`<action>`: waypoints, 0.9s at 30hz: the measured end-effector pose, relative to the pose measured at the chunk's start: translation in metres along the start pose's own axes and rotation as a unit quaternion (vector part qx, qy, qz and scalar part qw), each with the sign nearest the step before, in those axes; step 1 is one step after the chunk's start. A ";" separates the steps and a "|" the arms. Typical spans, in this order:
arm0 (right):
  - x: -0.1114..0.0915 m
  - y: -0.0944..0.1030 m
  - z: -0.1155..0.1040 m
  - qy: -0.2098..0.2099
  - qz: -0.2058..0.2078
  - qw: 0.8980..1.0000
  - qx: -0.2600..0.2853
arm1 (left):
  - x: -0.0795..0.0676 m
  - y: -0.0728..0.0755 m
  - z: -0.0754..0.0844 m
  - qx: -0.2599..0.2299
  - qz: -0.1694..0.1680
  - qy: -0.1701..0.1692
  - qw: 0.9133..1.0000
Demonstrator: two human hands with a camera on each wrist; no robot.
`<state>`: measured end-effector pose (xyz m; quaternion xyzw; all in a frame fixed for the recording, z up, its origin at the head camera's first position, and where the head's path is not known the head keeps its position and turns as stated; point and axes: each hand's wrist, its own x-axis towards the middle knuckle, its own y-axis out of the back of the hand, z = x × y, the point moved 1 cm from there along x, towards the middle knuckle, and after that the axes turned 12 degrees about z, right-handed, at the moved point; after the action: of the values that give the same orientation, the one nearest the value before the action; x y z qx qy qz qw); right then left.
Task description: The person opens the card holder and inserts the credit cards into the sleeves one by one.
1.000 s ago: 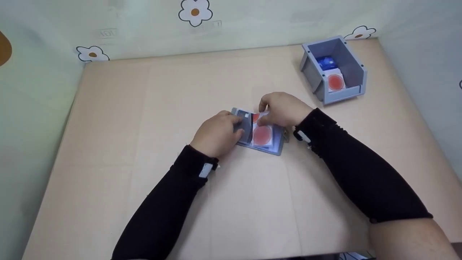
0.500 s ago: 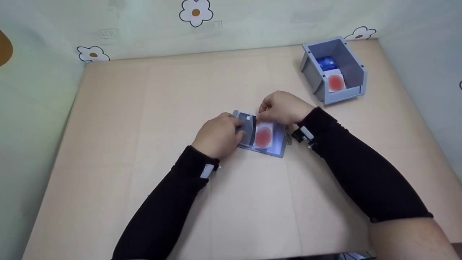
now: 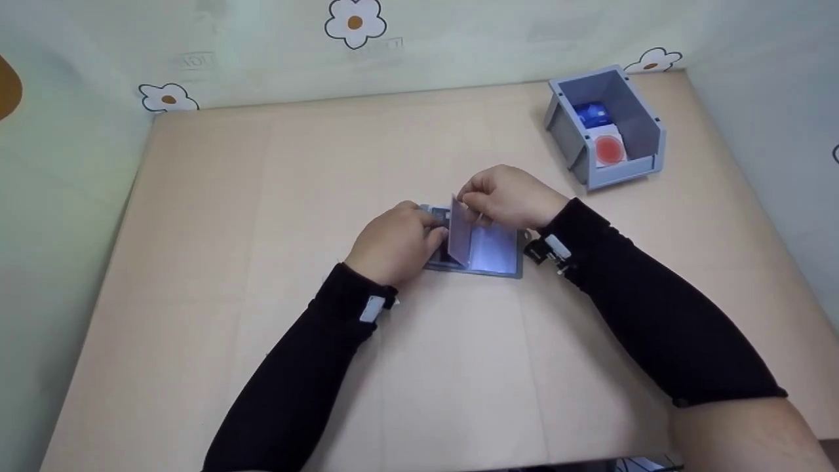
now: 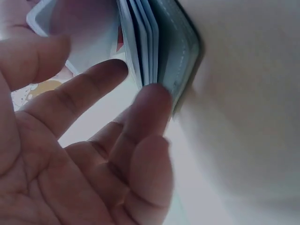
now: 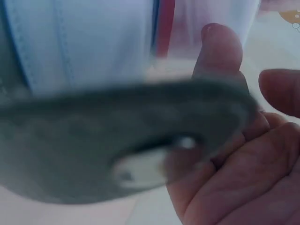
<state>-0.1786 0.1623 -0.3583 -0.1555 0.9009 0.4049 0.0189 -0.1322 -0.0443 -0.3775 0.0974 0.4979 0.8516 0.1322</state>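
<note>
A small grey card holder with clear sleeve pages (image 3: 496, 252) lies spread on the table. My left hand (image 3: 394, 244) holds down its left side, thumb and fingers over that part. In the left wrist view, a curled fingertip (image 4: 152, 96) meets the edges of several stacked pages (image 4: 143, 42). One page (image 3: 460, 239) stands nearly upright near the middle, with the curled fingers of my right hand (image 3: 514, 196) at its upper edge. In the right wrist view, a fingertip (image 5: 219, 49) lies against that pinkish page; the holder's grey strap with a metal snap (image 5: 140, 171) fills the foreground.
A grey open-front bin (image 3: 609, 172) stands at the back right. In it lie a blue card (image 3: 593, 114) and a white card with a red circle (image 3: 608, 150). Pale walls with flower prints (image 3: 355, 23) bound the beige table (image 3: 295, 190).
The page with the red circle, flat on the right earlier, has been lifted and swung left by my right hand, baring a whitish sleeve beneath. My left hand stays nearly in place.
</note>
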 end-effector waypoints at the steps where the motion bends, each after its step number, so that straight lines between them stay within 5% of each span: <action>1: 0.000 -0.001 0.001 0.001 -0.001 1.000 -0.007 | 0.000 0.000 0.000 -0.002 0.000 0.001 1.000; 11: 0.000 -0.005 0.004 -0.011 -0.008 1.000 -0.026 | 0.001 0.000 -0.001 -0.019 0.007 0.014 1.000; 19: -0.001 -0.007 0.004 0.020 0.001 0.999 -0.044 | 0.004 0.001 -0.001 0.000 0.005 0.048 0.999; 27: -0.006 0.009 0.001 0.037 0.015 0.998 -0.037 | 0.002 -0.005 -0.002 0.037 -0.007 -0.016 0.999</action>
<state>-0.1759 0.1700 -0.3513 -0.1581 0.8874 0.4322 -0.0265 -0.1340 -0.0426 -0.3827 0.1126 0.5272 0.8301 0.1426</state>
